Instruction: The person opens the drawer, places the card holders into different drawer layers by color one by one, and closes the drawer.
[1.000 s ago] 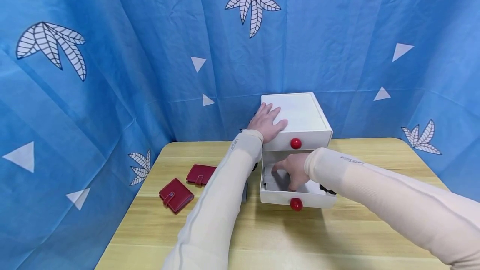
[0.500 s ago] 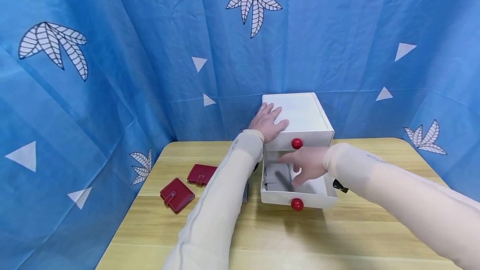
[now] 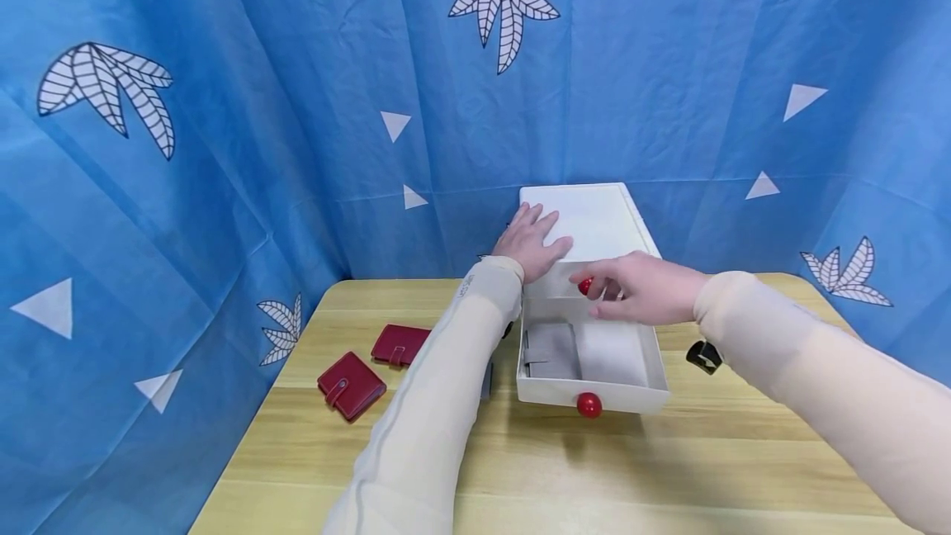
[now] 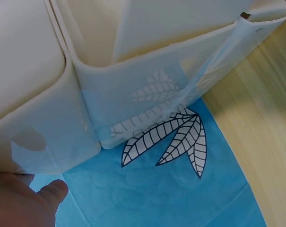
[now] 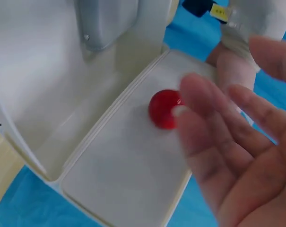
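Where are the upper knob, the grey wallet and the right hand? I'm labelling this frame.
upper knob (image 5: 164, 109): right wrist view, on its red round face.
grey wallet (image 3: 551, 351): head view, middle of its cover, inside the open drawer.
right hand (image 3: 645, 291): head view, back of the hand.

So the desk (image 3: 698, 469) is a light wood one with a rounded edge, pushed into a corner of blue cloth. Sitting on it: a white drawer box (image 3: 594, 225) at the back middle, and two red wallets (image 3: 351, 386) (image 3: 399, 344) just beside each other, off to the left.
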Available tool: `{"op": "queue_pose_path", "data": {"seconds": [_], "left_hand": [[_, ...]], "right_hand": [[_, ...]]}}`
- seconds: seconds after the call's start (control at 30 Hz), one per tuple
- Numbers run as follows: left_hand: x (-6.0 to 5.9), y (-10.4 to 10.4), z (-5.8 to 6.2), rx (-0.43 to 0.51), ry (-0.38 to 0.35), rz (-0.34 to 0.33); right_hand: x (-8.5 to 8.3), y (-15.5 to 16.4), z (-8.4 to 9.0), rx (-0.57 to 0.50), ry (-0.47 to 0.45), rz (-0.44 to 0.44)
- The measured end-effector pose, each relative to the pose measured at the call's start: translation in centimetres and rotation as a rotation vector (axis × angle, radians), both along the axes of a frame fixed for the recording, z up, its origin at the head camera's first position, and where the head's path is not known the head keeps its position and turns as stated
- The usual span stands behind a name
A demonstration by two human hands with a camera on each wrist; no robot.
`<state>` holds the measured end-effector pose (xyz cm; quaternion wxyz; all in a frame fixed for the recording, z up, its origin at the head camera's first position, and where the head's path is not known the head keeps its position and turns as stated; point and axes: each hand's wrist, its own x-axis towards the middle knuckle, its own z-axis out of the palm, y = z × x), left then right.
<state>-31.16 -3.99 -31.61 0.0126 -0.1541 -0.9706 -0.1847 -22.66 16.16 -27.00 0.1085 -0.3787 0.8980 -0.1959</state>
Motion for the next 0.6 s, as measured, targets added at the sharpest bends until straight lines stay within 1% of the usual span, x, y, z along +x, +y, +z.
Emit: {"op": "queue_pose_path", "data": {"seconds": [0.1, 0.23, 0.33, 0.5, 0.6], "left_hand": [[0.1, -0.1, 0.0, 0.011, -0.001, 0.005], [0.2, 0.0, 0.0, 0.021, -0.007, 0.014], [0.2, 0.1, 0.0, 0.024, -0.017, 0.021], [0.2, 0.1, 0.0, 0.021, -0.014, 0.017], [0.2, 0.1, 0.0, 0.023, -0.012, 0.013]], "right_hand": [[-0.5, 0.4, 0.0, -0.076, 0.060, -0.050], [-1.3, 1.3, -0.1, -0.136, 0.150, -0.130], [-1.9, 1.9, -0.2, -0.150, 0.201, -0.192], [-2.8, 3.1, -0.4, -0.183, 0.247, -0.311], [-3.2, 3.6, -0.5, -0.184, 0.262, -0.362]]}}
